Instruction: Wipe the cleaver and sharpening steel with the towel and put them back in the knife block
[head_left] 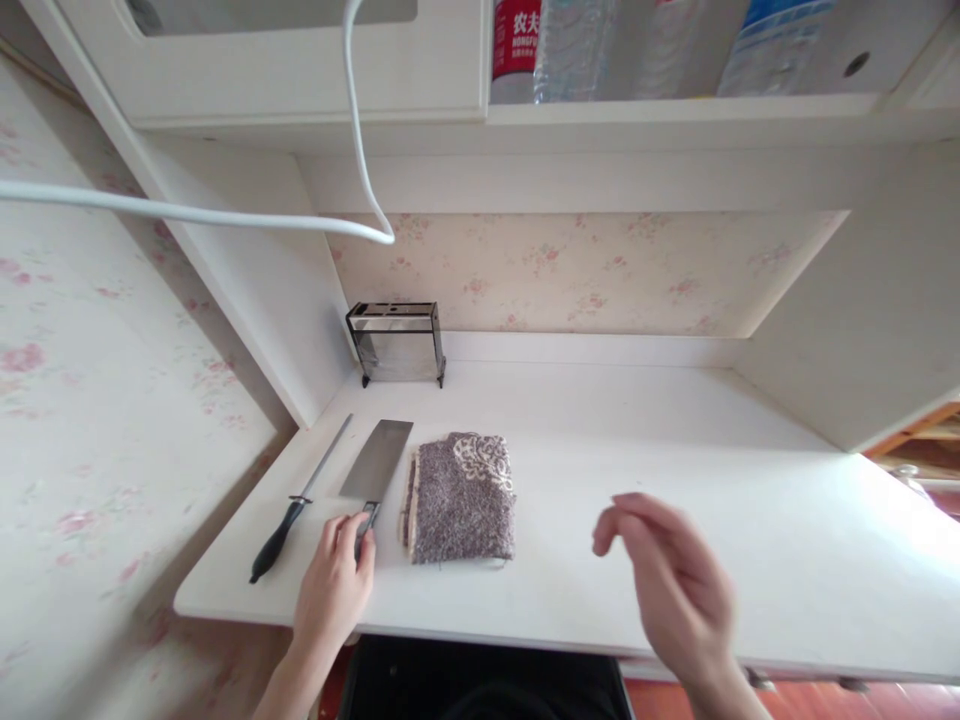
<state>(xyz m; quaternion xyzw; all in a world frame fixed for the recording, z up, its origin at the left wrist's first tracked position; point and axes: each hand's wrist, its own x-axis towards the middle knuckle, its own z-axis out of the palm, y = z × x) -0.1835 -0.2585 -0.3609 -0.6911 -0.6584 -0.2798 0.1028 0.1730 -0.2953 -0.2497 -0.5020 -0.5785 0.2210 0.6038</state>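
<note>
Where cleaver (379, 460) lies, towel (463, 505) sits right; rod (326, 465), left.

Sharpening rod (306, 500) left of cleaver (379, 460), cloth (465, 498) right, knife block (397, 345) behind

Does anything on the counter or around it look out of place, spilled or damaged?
The white cable looks odd: it hangs loosely in front of the cabinet. The towel has stray threads at its near edge. The cleaver in the left hand shows no visible damage, and I see no spill on the counter.
</note>
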